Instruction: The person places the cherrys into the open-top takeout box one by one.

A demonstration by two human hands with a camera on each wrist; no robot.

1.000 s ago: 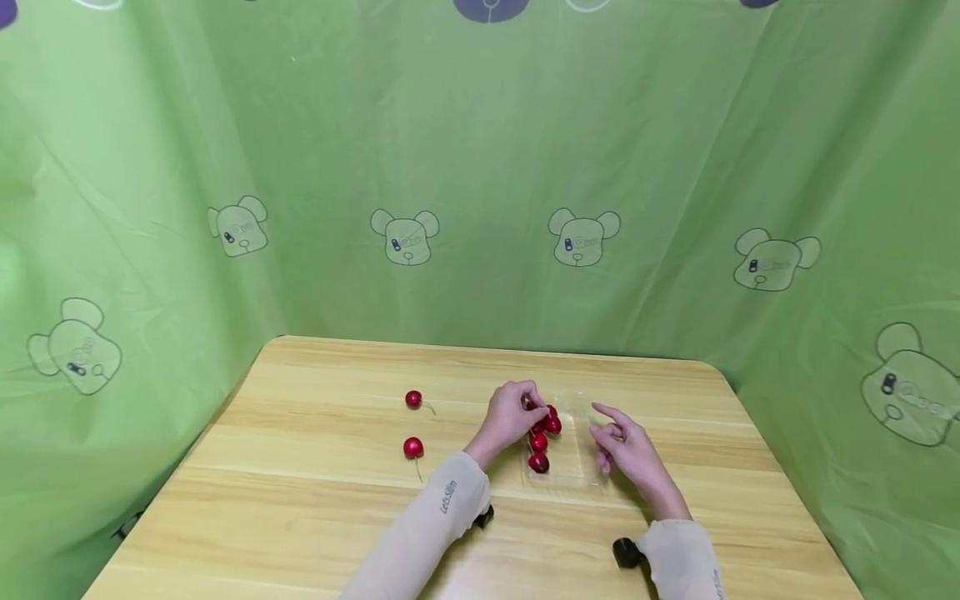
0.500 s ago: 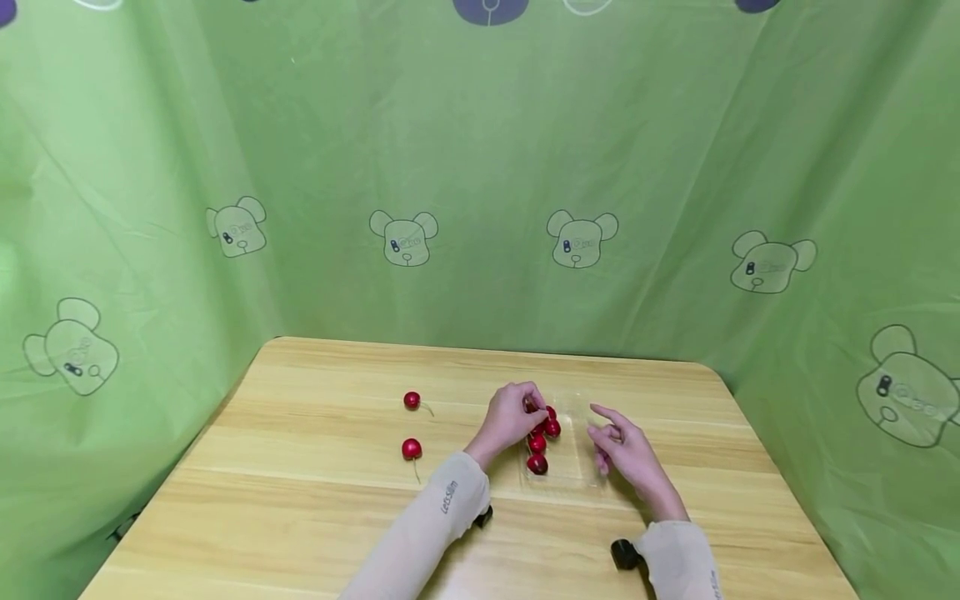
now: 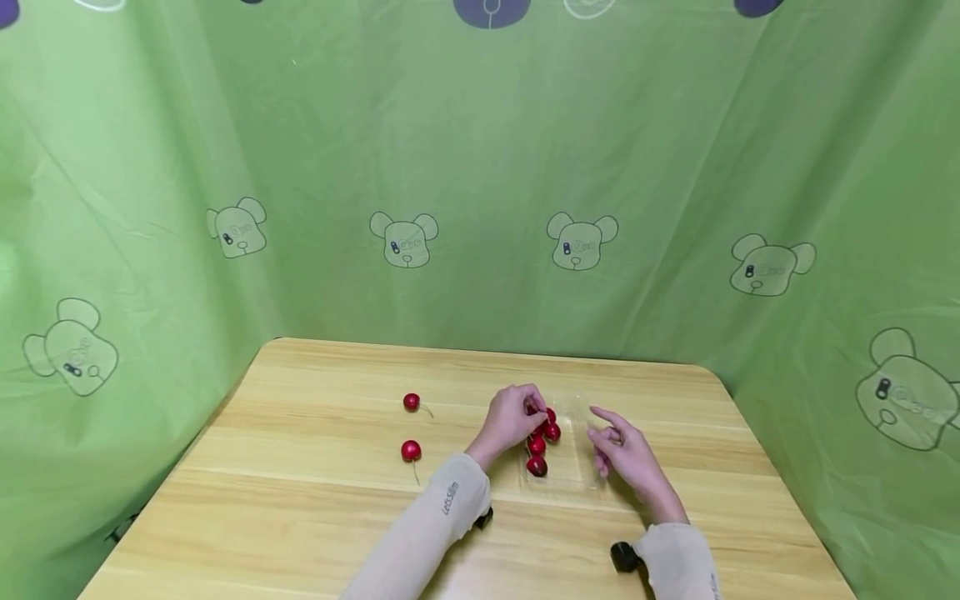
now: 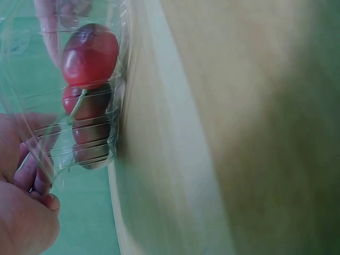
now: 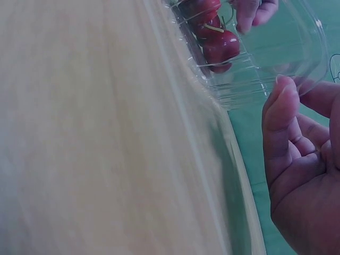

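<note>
Several red cherries lie inside a clear plastic box, along its left side. The left hand bends its fingers together over them; whether they grip a cherry I cannot tell. The right hand, index finger straight, is at the box's right side. Over the last second neither hand has visibly moved, so the handling seems paused. Two loose cherries sit left on the bench.

Cherries look glossy, the box shiny plastic, the table wooden.
</note>
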